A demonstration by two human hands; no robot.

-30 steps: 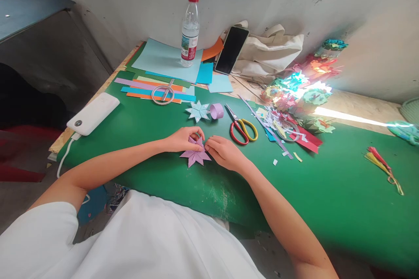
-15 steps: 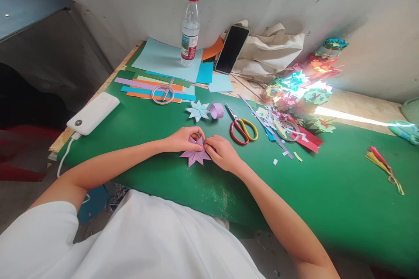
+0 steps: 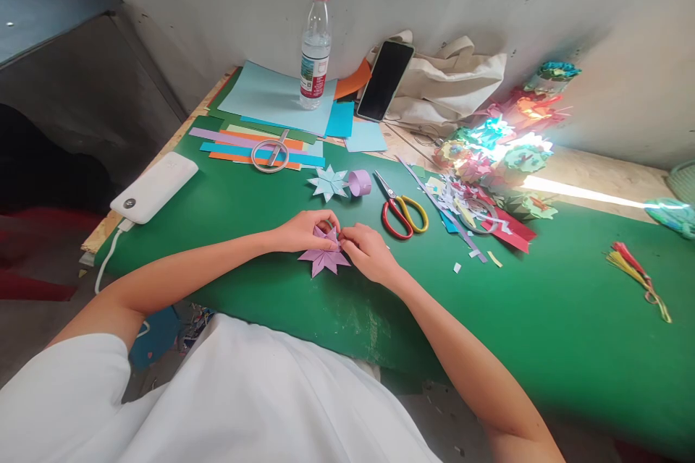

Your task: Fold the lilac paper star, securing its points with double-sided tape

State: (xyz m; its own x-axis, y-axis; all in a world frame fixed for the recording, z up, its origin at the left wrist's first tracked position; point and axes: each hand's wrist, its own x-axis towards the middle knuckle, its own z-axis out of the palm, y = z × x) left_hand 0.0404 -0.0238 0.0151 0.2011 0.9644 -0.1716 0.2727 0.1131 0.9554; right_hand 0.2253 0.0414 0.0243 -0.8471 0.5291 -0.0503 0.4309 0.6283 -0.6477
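Close to the front of the green table (image 3: 260, 282), a purple folded paper star (image 3: 322, 262) is between my two hands. My left hand (image 3: 312, 230) is closed on its upper left part, thumb in front. On the right side my right hand (image 3: 365, 246) pinches one of the star's points near the left fingertips; the fingers partly hide it. Beyond the hands lies a light blue paper star (image 3: 329, 184), beside a ring of purple paper (image 3: 359, 184). Scissors (image 3: 400, 210) with a red and a yellow handle lie to the right, blades slightly apart.
Paper strips (image 3: 239, 147) with a tape roll (image 3: 270, 157) lie back left, near a white power bank (image 3: 155, 188). A bottle (image 3: 315, 51) stands on paper sheets (image 3: 266, 98). A phone (image 3: 385, 79) leans on a cloth bag (image 3: 450, 83). Scraps (image 3: 461, 202), paper flowers (image 3: 499, 145) and tassels (image 3: 630, 268) are rightward.
Both hands stay on the purple star in nearly the same place. My right hand has shifted very slightly; the other things lie as before.
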